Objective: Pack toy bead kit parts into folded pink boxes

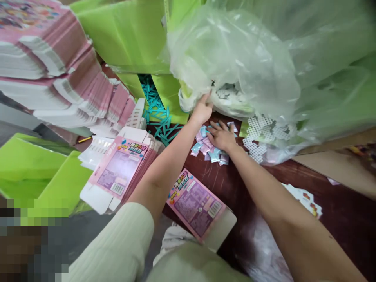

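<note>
My left hand (pixel 202 110) reaches to the mouth of a big clear plastic bag (pixel 232 51), its index finger stretched out against or just over the rim. I see nothing in that hand. Fingers spread, my right hand (pixel 222 136) lies on a pile of small pink and blue sachets (pixel 205 145) on the dark red table (pixel 243 192). White things inside the bag show only in part. Closer to my body, a flat pink and purple printed box (pixel 196 203) lies with its white end flap open.
Flattened pink boxes (pixel 120 168) stand in a stack at left, below taller piles of pink cartons (pixel 73 51). Teal plastic sticks (pixel 155 103) spill from a green box (pixel 126 35). White lattice pieces (pixel 258 135) and printed cards (pixel 304 199) lie at right.
</note>
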Demonstrator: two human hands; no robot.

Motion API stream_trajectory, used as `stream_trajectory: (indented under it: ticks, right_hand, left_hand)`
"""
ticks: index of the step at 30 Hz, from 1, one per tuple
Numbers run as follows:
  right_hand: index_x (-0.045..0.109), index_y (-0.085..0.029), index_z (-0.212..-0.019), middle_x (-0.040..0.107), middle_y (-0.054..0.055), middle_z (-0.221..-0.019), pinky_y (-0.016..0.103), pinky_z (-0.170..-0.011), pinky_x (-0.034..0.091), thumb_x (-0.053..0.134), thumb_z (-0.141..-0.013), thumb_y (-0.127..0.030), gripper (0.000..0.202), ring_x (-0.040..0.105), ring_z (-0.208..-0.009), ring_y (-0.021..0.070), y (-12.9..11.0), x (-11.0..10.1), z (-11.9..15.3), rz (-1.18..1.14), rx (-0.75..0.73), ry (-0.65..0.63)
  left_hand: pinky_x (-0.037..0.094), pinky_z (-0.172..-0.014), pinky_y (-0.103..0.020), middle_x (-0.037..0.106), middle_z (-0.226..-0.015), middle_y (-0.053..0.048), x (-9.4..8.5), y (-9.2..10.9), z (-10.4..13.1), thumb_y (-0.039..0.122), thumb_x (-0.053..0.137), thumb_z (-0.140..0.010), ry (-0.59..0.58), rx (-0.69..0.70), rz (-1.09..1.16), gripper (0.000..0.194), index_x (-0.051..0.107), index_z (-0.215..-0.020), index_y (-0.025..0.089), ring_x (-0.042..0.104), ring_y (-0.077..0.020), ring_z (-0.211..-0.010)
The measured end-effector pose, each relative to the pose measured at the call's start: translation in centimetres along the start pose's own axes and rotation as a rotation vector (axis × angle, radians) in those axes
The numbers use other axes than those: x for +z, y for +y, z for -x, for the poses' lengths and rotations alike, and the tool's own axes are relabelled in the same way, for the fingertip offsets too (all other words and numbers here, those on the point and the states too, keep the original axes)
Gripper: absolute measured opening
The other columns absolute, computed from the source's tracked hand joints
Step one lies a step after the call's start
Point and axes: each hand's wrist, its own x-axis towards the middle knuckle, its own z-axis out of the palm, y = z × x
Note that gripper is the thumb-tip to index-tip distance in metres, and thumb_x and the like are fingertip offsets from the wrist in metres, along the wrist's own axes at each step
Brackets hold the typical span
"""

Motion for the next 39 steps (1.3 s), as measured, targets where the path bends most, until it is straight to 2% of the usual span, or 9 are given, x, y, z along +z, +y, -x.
stream_trajectory:
  ticks: [6, 9, 12, 16, 20, 25, 29, 34, 39]
  right_hand:
    - [0.069, -0.021, -0.139, 0.055, 0.013, -0.164, 0.069, -0.130, 0.023, 0.038, -0.112, -0.040, 0.045, 0.035, -0.161, 0.0349, -4.3, 0.9, 8.5, -0.059, -0.060, 0.045]
    - [0.068, -0.019, -0.133, 0.052, 0.014, -0.166, 0.069, -0.131, 0.017, 0.033, -0.112, -0.037, 0.044, 0.031, -0.162, 0.0341, -3.7, -1.1, 11.4, -0.099, -0.023, 0.192]
    - [0.066, -0.020, -0.131, 0.065, 0.015, -0.150, 0.060, -0.128, 0.029, 0.025, -0.114, -0.039, 0.048, 0.051, -0.146, 0.0320, -2.5, -4.0, 13.9, -0.143, 0.063, 0.351]
    - [0.063, -0.020, -0.140, 0.070, 0.016, -0.131, 0.040, -0.101, 0.051, 0.032, -0.113, -0.045, 0.048, 0.067, -0.118, 0.0292, -2.8, -5.6, 16.2, -0.086, 0.153, 0.066]
    - [0.072, -0.026, -0.134, 0.068, 0.013, -0.131, 0.035, -0.085, 0.055, 0.075, -0.095, -0.044, 0.043, 0.072, -0.106, 0.0287, -5.0, -4.0, 16.9, -0.060, 0.133, -0.152]
    - [0.079, -0.028, -0.121, 0.069, 0.008, -0.134, 0.031, -0.094, 0.054, 0.072, -0.098, -0.040, 0.026, 0.069, -0.117, 0.0242, -3.8, -4.5, 17.7, -0.107, 0.136, -0.153]
    - [0.081, -0.022, -0.112, 0.076, 0.009, -0.120, 0.030, -0.092, 0.053, 0.059, -0.104, -0.043, 0.031, 0.070, -0.109, 0.0233, 1.0, -7.0, 18.4, -0.106, 0.298, -0.125]
    - [0.081, -0.015, -0.106, 0.076, 0.017, -0.106, 0.034, -0.079, 0.052, 0.060, -0.099, -0.047, 0.038, 0.072, -0.095, 0.0279, 4.9, -7.1, 16.7, -0.036, 0.540, -0.145]
    - [0.080, -0.020, -0.100, 0.076, 0.014, -0.104, 0.032, -0.078, 0.051, 0.069, -0.091, -0.049, 0.033, 0.071, -0.095, 0.0269, 5.8, -6.6, 16.4, -0.056, 0.563, -0.126]
  left_hand:
    - [0.042, -0.125, -0.048, 0.071, -0.144, -0.019, -1.3, 0.8, 10.7, 0.021, 0.061, -0.098, -0.233, -0.116, -0.265, 0.074, 0.039, -0.168, 0.013, 0.062, -0.0337, -0.142]
    - [0.031, -0.130, -0.057, 0.051, -0.167, -0.020, -4.0, 1.9, 18.6, 0.042, 0.072, -0.096, -0.351, 0.065, -0.460, 0.083, 0.039, -0.169, 0.020, 0.042, -0.0398, -0.159]
    - [0.011, -0.134, -0.065, 0.022, -0.183, -0.010, -6.4, 2.2, 26.7, 0.059, 0.083, -0.084, -0.668, 0.250, -0.544, 0.101, 0.035, -0.170, 0.037, 0.014, -0.0409, -0.170]
    - [0.011, -0.132, -0.069, 0.020, -0.183, -0.014, -7.0, 1.8, 33.6, 0.074, 0.086, -0.073, -0.780, 0.199, -0.710, 0.119, 0.033, -0.172, 0.033, 0.017, -0.0482, -0.167]
    - [0.033, -0.120, -0.064, 0.035, -0.177, -0.019, -6.0, 2.4, 35.1, 0.081, 0.087, -0.065, -0.688, 0.145, -0.842, 0.130, 0.034, -0.172, 0.029, 0.042, -0.0524, -0.147]
    - [0.046, -0.104, -0.051, 0.073, -0.130, -0.020, -6.7, 2.8, 34.3, 0.066, 0.094, -0.070, -0.565, 0.105, -0.852, 0.104, 0.057, -0.155, 0.018, 0.059, -0.0423, -0.124]
    - [0.052, -0.095, -0.039, 0.073, -0.120, -0.008, -9.0, 2.8, 33.9, 0.052, 0.085, -0.084, -0.462, -0.037, -0.581, 0.047, 0.070, -0.119, 0.025, 0.069, -0.0302, -0.111]
    - [0.056, -0.080, -0.034, 0.077, -0.105, -0.002, -8.8, 3.4, 33.3, 0.056, 0.084, -0.078, -0.215, -0.316, -0.171, 0.054, 0.062, -0.116, 0.024, 0.074, -0.0276, -0.097]
    - [0.059, -0.082, -0.036, 0.077, -0.103, -0.003, -7.0, 3.2, 32.8, 0.049, 0.088, -0.071, -0.104, -0.319, 0.025, 0.058, 0.060, -0.114, 0.022, 0.074, -0.0263, -0.096]
